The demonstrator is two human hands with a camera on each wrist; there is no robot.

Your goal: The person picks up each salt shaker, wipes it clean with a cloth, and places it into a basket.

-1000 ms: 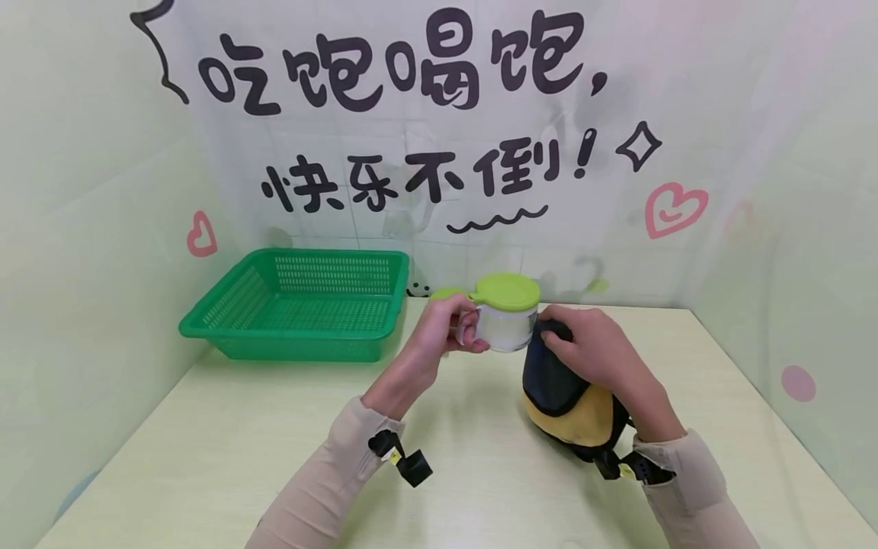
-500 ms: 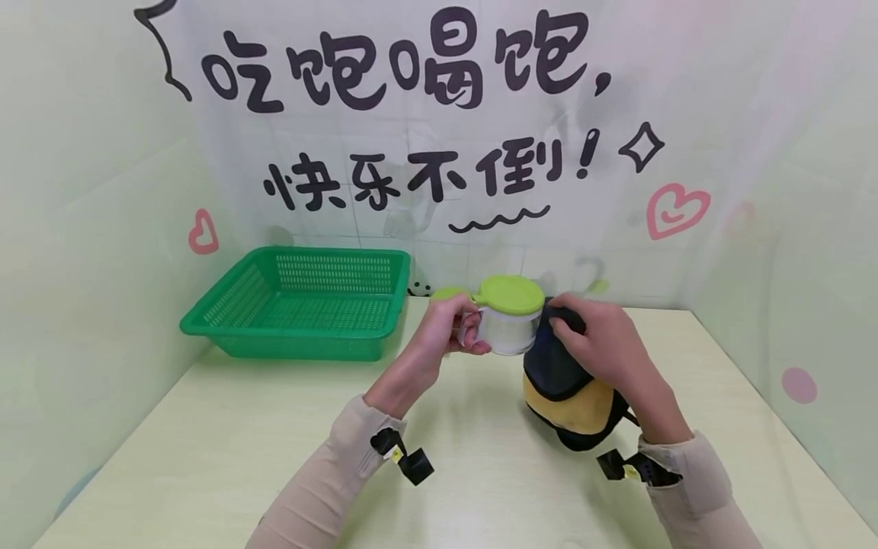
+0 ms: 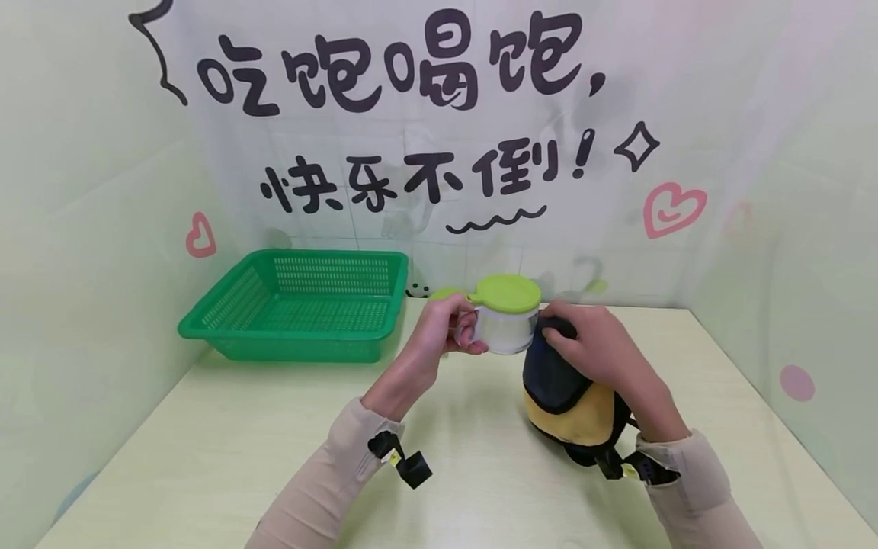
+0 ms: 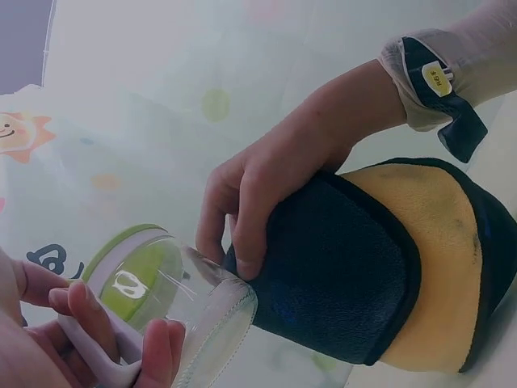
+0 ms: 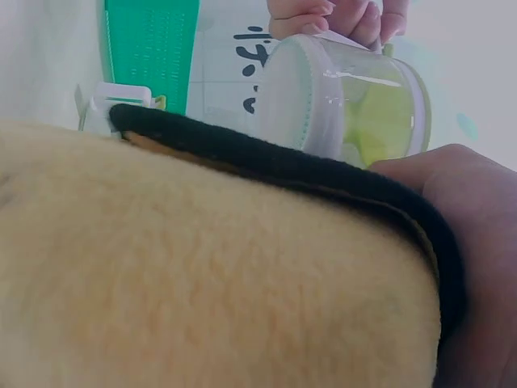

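Wall (image 3: 658, 69): pale; big black writing (image 3: 435, 181) on it
Table (image 3: 466, 473): pale too; runs below everything
Basket (image 3: 295, 349): green, full of little holes; at the back left of the table
Cloth thing (image 3: 557, 374): dark blue and yellow; just beside the jar (image 3: 506, 331); cannot tell if they touch
Right grip (image 3: 598, 345): pinches the dark end of the cloth
Left grip (image 3: 437, 328): fingers curled round the jar's handle (image 4: 87, 347)
Jar: see-through; held up over the table, between the two grips
Lid (image 3: 508, 293): green; on top of the jar

The backdrop (image 3: 439, 130) reads "吃饱喝饱,快乐不倒!"; the yellow wrist label (image 4: 437, 79) seems illegible.
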